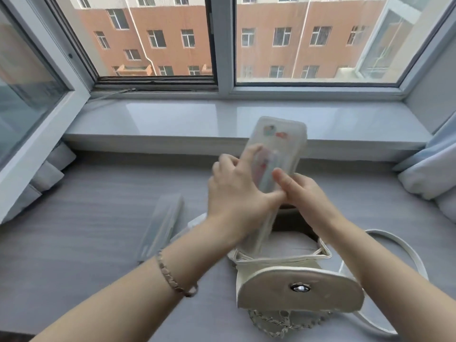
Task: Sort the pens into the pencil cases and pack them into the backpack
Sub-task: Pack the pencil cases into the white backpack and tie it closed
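1. My left hand (pixel 237 191) and right hand (pixel 303 191) both grip the soft, translucent pencil case (pixel 278 141), with fingers curled round its sides and thumbs on its front.
2. The case stands nearly upright, a rounded rectangle. Coloured shapes show through it, too blurred to name.
3. Its lower end reaches the open mouth of the backpack (pixel 296 292), which is smooth cream leather-like material with a half-round flap and a metal snap.
4. A second pencil case (pixel 161 225), clear and long, lies flat to the left of the backpack.
5. A chain bracelet (pixel 172 277) circles my left wrist.
6. Everything rests on a matte grey surface (pixel 74 230) below a glossy pale windowsill (pixel 172 119). A window (pixel 315 45) faces a brick building.
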`<state>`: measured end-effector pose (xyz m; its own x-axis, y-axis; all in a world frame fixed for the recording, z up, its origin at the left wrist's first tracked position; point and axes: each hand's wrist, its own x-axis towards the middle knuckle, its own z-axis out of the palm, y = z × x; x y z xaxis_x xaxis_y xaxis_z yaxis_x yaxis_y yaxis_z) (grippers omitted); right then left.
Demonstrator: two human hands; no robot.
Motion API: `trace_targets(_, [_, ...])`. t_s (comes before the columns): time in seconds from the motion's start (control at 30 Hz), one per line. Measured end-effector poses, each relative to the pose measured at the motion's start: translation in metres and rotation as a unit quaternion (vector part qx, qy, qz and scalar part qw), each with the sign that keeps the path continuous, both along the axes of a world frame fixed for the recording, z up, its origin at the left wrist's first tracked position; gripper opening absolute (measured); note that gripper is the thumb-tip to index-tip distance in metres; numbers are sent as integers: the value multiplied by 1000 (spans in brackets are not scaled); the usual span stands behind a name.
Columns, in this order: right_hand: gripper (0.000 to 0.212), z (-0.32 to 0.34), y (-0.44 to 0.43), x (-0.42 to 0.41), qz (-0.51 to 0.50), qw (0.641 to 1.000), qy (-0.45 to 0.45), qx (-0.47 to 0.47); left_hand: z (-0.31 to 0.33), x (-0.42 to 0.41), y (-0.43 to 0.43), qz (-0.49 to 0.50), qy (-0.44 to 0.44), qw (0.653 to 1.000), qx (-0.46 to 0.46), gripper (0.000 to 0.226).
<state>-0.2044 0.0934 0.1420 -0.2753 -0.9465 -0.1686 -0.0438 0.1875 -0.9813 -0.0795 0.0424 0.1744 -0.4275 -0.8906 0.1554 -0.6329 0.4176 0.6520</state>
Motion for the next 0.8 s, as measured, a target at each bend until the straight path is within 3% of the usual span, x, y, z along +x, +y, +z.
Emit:
trace_targets(0.07, [34,2,5,0,-70,990,-116,-28,-11,-10,14,-58,-5,998,-18,82])
trace_targets(0.17, [26,-3,20,-15,-152,983,-40,-95,-33,-6,13,-157,33,987,-24,75])
trace_targets(0.23, [37,-8,31,-22,-138,982,1,-126,-53,8,3,-176,17,977,-121,41])
trace_targets(0.3, [47,-16,41,-24,-120,984,35,-124,-73,24,-4,-177,-52,975,-125,14])
trace_targets(0.37, [47,-23,47,-24,-78,981,134,-115,-85,35,-8,-138,-137,980,-44,25])
trace_targets(0.43, [49,-33,50,-23,-25,957,266,-112,-86,42,-12,-105,-158,980,66,46])
trace_targets(0.53, [43,-41,48,-22,52,903,412,-111,-77,43,-14,-102,-102,978,150,63])
trace_targets(0.63, [41,-43,41,-17,144,832,536,-2,-75,44,-17,-112,-67,973,193,61])
trace_targets(0.8, [42,-31,27,-5,178,771,611,28,-85,49,-27,-122,-3,958,258,76])
